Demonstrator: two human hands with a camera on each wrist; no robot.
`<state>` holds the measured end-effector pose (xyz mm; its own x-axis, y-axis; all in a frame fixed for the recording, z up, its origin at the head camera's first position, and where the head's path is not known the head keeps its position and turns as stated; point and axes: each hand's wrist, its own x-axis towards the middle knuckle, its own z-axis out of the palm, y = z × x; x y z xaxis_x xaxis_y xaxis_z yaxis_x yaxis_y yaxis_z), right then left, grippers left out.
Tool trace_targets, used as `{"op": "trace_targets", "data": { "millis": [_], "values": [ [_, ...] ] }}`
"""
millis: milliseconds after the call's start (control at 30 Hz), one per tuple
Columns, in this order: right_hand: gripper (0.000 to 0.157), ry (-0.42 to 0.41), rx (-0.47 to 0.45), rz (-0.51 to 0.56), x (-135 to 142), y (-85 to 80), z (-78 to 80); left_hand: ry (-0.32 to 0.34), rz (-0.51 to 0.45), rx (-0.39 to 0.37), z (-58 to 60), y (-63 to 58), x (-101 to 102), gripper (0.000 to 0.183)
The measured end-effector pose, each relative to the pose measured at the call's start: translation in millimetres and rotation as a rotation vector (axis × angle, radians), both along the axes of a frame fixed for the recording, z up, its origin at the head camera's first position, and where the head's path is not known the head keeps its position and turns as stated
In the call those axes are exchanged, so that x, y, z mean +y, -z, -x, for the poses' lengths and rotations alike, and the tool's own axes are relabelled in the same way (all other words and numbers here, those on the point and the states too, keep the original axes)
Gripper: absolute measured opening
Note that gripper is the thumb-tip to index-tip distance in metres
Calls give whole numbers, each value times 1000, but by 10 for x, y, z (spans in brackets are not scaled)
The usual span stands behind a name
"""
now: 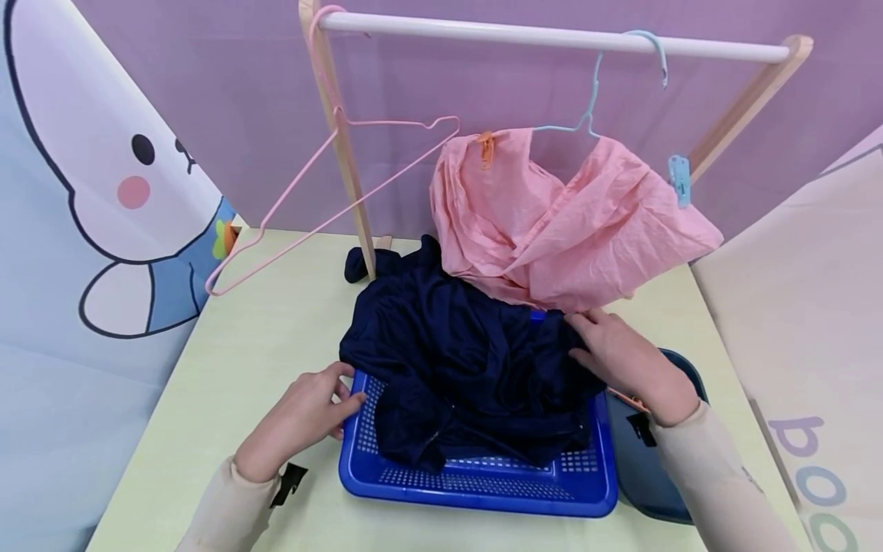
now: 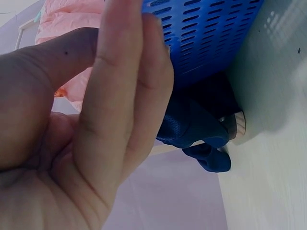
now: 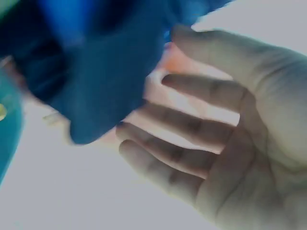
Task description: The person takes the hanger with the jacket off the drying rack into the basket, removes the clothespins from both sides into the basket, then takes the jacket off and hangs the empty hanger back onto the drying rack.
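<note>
A blue plastic basket [image 1: 476, 491] with perforated walls stands on the table, a dark navy garment [image 1: 469, 345] heaped in it and spilling over its far side. At the basket's left rim my left hand [image 1: 303, 410] grips the edge, thumb over the rim and fingers along the outer wall. In the left wrist view those fingers overlap the basket wall [image 2: 201, 38]. My right hand [image 1: 624, 360] is at the garment's right side, fingertips by the cloth. Its fingers spread loosely beside a hanging flap of the navy garment [image 3: 110, 76] in the right wrist view, which is blurred.
Behind the basket, a white rail [image 1: 552, 37] on wooden legs carries a pink hanger [image 1: 331, 184] and a light blue hanger [image 1: 586, 115] with a pink garment [image 1: 572, 222], held by an orange clip [image 1: 486, 149] and a blue clip [image 1: 679, 180]. A dark tray [image 1: 655, 475] lies right.
</note>
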<state>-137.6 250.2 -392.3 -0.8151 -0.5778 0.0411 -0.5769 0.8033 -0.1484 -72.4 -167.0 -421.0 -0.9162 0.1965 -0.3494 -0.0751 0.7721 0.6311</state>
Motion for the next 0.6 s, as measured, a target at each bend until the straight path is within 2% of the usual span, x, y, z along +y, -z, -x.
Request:
{"op": "trace_targets", "data": {
  "millis": [100,167,267,333,467,600],
  "values": [
    [65,56,-15,14,108,108,71,-2,-3,-9,3,-6,4,44],
    [65,58,-2,45,139,183,109,-6,-6,-15,3,-10,4,44],
    [54,39,71,95,146,268,153,-9,-14,-21,6,-13,3,43],
    [40,34,124,124,137,296,175,-10,-18,-21,6,-13,1,43],
    [21,10,166,180,77,250,160,-15,-19,-26,2,-10,0,42],
    [24,-74,178,253,-85,98,52,-14,-20,-28,-2,-14,-3,42]
  ]
}}
